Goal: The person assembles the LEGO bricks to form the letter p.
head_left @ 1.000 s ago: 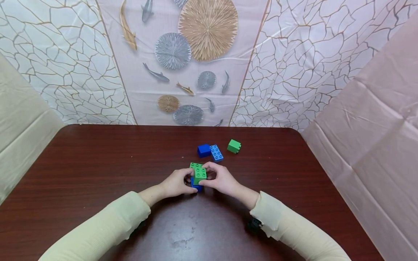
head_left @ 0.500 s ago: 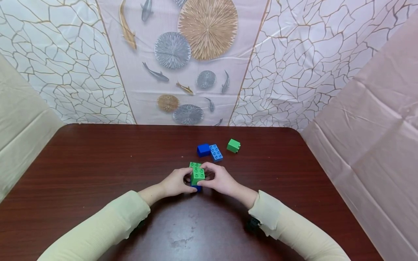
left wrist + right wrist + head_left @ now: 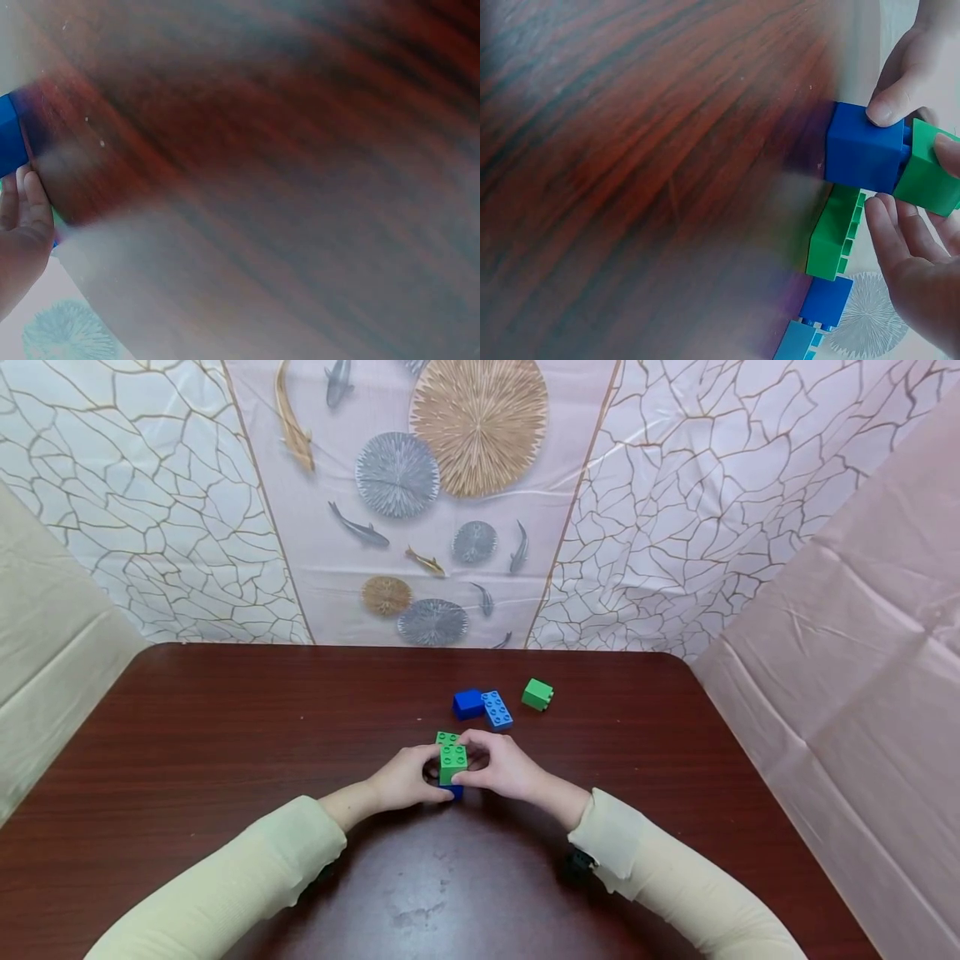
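My left hand [image 3: 405, 779] grips a dark blue toy brick [image 3: 864, 146] standing on the table, its thumb against the near side. Just over that brick's studs, my right hand [image 3: 510, 768] pinches a green brick [image 3: 453, 763] between thumb and fingers. In the right wrist view the green brick is slightly tilted, and some blue studs show between the two. Right behind them lies another green brick [image 3: 832, 232], mostly covered in the head view. The left wrist view catches only the left hand's fingers [image 3: 34, 196] and part of the blue brick [image 3: 10, 139].
Farther back on the dark wooden table [image 3: 262, 718] lie a dark blue brick [image 3: 468, 704], a light blue flat brick [image 3: 497, 710] beside it, and a green brick [image 3: 537, 694] on its side. A patterned cloth [image 3: 480, 585] hangs behind the table's far edge.
My right hand has shifted slightly left with the green brick, which now lines up over the blue brick and covers more of it. The left hand has stayed in place.
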Available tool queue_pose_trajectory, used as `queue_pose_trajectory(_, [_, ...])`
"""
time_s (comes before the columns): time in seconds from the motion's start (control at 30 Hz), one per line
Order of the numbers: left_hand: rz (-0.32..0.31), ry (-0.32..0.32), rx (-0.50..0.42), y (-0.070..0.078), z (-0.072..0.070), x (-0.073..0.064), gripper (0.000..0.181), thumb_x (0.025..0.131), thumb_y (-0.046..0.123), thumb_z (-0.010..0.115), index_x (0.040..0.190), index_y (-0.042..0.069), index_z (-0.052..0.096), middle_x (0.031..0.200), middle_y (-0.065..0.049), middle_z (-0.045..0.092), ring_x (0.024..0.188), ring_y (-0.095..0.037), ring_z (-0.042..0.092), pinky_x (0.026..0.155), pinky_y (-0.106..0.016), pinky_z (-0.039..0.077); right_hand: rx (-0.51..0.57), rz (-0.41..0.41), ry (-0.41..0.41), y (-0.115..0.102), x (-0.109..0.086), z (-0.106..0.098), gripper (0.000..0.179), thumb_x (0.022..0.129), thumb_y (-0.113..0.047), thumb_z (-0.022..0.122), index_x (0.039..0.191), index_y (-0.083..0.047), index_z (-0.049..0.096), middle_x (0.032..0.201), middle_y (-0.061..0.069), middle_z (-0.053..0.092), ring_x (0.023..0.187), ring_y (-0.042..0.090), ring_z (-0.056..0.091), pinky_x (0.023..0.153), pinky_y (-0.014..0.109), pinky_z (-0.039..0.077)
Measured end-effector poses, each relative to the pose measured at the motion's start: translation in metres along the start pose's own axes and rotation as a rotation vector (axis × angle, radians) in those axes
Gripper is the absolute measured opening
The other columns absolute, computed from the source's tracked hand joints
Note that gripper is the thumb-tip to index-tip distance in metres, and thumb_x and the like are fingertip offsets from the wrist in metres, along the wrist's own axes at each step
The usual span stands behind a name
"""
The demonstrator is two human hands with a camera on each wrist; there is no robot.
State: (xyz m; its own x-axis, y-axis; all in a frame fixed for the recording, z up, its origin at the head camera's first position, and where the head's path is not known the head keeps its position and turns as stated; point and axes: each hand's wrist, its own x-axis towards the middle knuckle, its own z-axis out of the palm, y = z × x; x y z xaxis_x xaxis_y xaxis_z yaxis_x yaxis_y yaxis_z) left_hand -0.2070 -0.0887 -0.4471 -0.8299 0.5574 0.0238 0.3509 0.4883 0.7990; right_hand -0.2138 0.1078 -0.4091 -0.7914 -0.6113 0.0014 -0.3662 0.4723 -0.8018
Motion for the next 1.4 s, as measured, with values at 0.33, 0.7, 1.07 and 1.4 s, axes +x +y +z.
queue_pose_trajectory(0.33, [-0.002, -0.008, -0.005, 0.0002, -0.0001, 0.0000, 0.047, 0.075, 0.016, 0.077, 0.117, 0.005, 0.058, 0.102, -0.007, 0.066, 0.088, -0.012, 0.063, 0.076, -0.020, 0.052, -0.026, -0.001, 0.005, 0.0018, -0.0008, 0.0007, 0.030, 0.080, -0.012, 0.074, 0.104, -0.008, 0.056, 0.100, 0.012, 0.066, 0.088, 0.018, 0.064, 0.076, 0.021, 0.054])
queue_pose_trajectory(0.7, [0.002, -0.001, 0.002, -0.0005, 0.0001, -0.0008, 0.043, 0.075, 0.016, 0.077, 0.112, 0.005, 0.059, 0.100, -0.007, 0.066, 0.088, -0.011, 0.063, 0.074, -0.019, 0.051, -0.189, -0.060, 0.012, 0.0012, -0.0021, 0.0033, 0.034, 0.080, -0.017, 0.074, 0.107, -0.010, 0.056, 0.103, 0.007, 0.066, 0.094, 0.017, 0.062, 0.083, 0.033, 0.053])
queue_pose_trajectory(1.07, [0.002, 0.011, 0.019, -0.0013, 0.0010, -0.0014, 0.045, 0.074, 0.017, 0.077, 0.114, 0.006, 0.059, 0.100, -0.006, 0.066, 0.088, -0.011, 0.063, 0.075, -0.020, 0.051, -0.193, -0.066, 0.015, -0.0011, -0.0022, 0.0033, 0.041, 0.081, -0.024, 0.073, 0.115, -0.010, 0.056, 0.113, 0.005, 0.063, 0.101, 0.017, 0.057, 0.088, 0.038, 0.050])
queue_pose_trajectory(1.4, [0.019, 0.019, 0.027, 0.0002, 0.0000, -0.0006, 0.053, 0.074, 0.015, 0.077, 0.122, 0.007, 0.056, 0.100, -0.005, 0.067, 0.087, -0.010, 0.062, 0.075, -0.019, 0.050, -0.211, -0.154, 0.095, -0.0062, -0.0008, 0.0077, 0.036, 0.081, -0.024, 0.073, 0.113, -0.009, 0.062, 0.114, 0.006, 0.063, 0.106, 0.020, 0.058, 0.090, 0.036, 0.050])
